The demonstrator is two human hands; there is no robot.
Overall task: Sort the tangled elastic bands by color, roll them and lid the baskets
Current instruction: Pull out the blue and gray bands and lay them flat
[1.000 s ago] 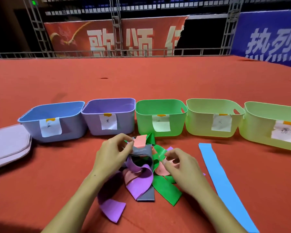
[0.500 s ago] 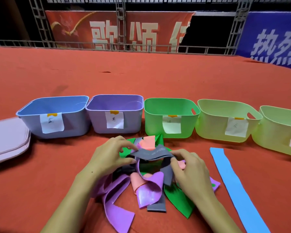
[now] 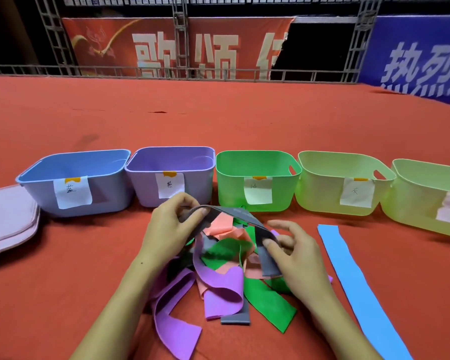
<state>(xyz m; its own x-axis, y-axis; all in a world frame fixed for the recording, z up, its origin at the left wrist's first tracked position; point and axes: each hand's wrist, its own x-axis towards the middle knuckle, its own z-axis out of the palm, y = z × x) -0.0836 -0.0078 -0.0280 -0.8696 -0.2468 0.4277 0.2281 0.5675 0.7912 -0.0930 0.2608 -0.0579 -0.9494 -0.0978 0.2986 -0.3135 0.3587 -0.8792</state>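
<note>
Both hands are working the tangle (image 3: 226, 271) on the red cloth, just in front of the basket row, and the grey band (image 3: 234, 216) is the one being teased out. The left hand (image 3: 172, 224) is pinching one end of it up high, and the right hand (image 3: 294, 253) is pinching the other run under the thumb, remaining fingers loosely spread. So the grey band is arching left to right between the two grips, over the pink, green and purple bands still knotted beneath, with another grey piece trailing toward the near edge. The blue band (image 3: 359, 287) is lying flat and apart on the right, running away from the viewer, nearer the right hand. Behind, the blue basket (image 3: 70, 175), purple basket (image 3: 172, 167), green basket (image 3: 255, 172) and two yellow-green baskets (image 3: 343, 178) are standing open, each labelled, no bands visible inside. Pale lids (image 3: 8, 219) are lying far left, so lidding looks a long way off.
</note>
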